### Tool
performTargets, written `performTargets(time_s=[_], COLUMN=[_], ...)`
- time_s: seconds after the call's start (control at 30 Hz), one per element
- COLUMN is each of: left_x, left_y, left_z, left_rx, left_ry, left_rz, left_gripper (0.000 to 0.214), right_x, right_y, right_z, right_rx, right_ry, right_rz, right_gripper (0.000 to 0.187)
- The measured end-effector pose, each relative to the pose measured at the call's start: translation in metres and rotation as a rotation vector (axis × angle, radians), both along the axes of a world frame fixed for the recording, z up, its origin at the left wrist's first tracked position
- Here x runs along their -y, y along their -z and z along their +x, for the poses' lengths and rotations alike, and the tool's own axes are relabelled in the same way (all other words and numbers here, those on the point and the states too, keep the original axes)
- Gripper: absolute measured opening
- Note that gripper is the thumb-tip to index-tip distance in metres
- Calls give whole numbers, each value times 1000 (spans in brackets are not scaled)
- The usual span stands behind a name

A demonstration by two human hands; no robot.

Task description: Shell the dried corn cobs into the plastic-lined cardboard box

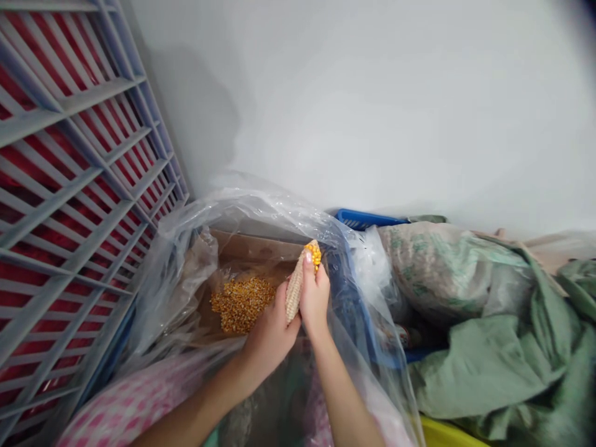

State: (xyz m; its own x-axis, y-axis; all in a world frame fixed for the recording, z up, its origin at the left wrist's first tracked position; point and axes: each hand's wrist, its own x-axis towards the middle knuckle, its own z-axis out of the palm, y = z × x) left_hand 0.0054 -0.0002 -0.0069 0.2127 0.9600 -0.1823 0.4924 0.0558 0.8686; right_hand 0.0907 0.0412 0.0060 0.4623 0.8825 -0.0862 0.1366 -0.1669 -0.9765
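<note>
"Where's the corn cob (294,292) right now?"

"Up between my two hands, above the spread plastic bag (261,197), and it's tilted! The long axis climbs from lower left to a tip at the upper right, pointing away from me."

"And the grip?"

"Both hands closed on it! My left hand (274,318) clasps the lower end, fingertips out of sight; my right hand (315,295) holds the upper part, thumb pressed along it."

"Which is nearer the yellow patch of kernels (316,256)?"

"The right, easily! That patch sits by the tip, on the right side, just past my right thumb. My left is down at the pale, bare end."

"The loose kernels (244,302)?"

"Heaped below, left of my left hand, near brown cardboard (261,245)!"
</note>
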Motion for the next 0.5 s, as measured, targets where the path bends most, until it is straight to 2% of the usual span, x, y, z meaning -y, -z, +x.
performTargets(time_s=[0.17, 0.33, 0.5], left_x=[3, 0, 0], left_y=[-2, -6, -7], left_z=[1, -2, -1], left_rx=[25, -209, -381], left_ry=[-11, 28, 85], left_rz=[-6, 30, 39], left_gripper=[45, 48, 51], right_x=[-1, -2, -3], right_y=[-4, -5, -4], right_z=[5, 8, 6], right_rx=[-12, -23, 81], right_ry=[32, -39, 46], right_rz=[-32, -5, -83], right_gripper=[55, 51, 49])
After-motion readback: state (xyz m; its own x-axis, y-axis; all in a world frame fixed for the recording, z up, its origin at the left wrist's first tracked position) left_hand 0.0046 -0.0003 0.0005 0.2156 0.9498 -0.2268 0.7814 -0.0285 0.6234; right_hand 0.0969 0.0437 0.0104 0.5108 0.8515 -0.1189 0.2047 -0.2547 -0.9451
